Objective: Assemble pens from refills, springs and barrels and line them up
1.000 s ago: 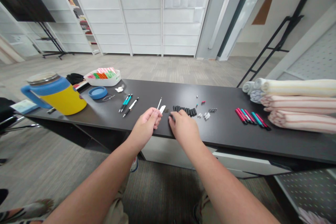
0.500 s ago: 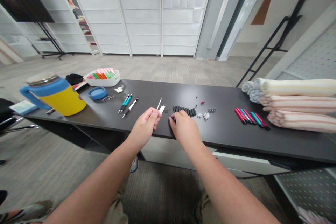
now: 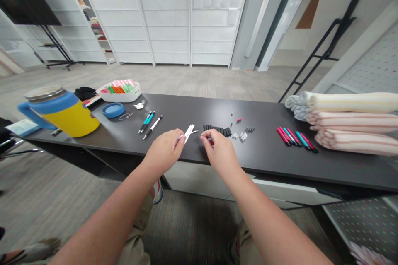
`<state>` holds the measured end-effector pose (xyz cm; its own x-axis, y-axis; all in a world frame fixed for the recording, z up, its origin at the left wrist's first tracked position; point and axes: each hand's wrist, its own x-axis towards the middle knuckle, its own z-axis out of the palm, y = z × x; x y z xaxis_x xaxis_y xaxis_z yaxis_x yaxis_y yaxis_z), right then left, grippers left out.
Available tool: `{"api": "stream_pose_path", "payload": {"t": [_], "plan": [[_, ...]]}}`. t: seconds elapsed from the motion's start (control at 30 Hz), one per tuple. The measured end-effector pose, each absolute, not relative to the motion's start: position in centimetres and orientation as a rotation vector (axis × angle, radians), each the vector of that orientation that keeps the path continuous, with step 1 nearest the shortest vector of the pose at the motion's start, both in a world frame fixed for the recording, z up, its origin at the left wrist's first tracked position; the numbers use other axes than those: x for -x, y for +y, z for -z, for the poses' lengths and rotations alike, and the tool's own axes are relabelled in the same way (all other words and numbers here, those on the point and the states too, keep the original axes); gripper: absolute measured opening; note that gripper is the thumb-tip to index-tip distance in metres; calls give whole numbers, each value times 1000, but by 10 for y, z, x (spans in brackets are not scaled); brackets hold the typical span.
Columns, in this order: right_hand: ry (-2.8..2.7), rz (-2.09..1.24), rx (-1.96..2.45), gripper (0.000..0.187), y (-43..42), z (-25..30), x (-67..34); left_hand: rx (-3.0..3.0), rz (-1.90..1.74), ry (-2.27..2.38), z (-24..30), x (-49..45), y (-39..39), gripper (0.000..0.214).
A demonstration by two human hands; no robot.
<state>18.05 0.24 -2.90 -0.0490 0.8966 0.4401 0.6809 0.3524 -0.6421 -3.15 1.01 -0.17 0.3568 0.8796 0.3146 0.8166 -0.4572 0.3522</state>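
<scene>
Pen refill (image 3: 194,132) swung down toward my right hand (image 3: 219,147), pinched in my left hand (image 3: 164,149), can't tell whether right holds anything

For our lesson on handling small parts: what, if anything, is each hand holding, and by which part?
Left hand: a pen refill, by its rear part, tip exposed. Right hand: pinched; anything in its grip is too small to tell.

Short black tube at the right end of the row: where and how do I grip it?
Probably by its two ends, from above, with the right hand. The short black tube lies on its side; its neighbour in the row crowds its left flank, while both ends look free.
</scene>
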Motion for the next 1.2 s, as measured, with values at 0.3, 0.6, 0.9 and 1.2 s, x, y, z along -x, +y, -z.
{"api": "stream_pose_path", "payload": {"t": [0.3, 0.6, 0.9, 1.2], "plan": [[-1598, -533, 1295, 15, 4, 31, -189, -2585, -575, 1529, 1, 29, 11, 28], [-1644, -505, 1281, 14, 6, 32, -189, -2619, -536, 1533, 0, 29, 11, 27], [-1660, -510, 1285, 15, 6, 30, -189, -2658, -521, 1529, 1, 31, 12, 29], [-1727, -496, 1268, 18, 5, 29, -188, -2769, -445, 1528, 2, 33, 13, 25]]}}
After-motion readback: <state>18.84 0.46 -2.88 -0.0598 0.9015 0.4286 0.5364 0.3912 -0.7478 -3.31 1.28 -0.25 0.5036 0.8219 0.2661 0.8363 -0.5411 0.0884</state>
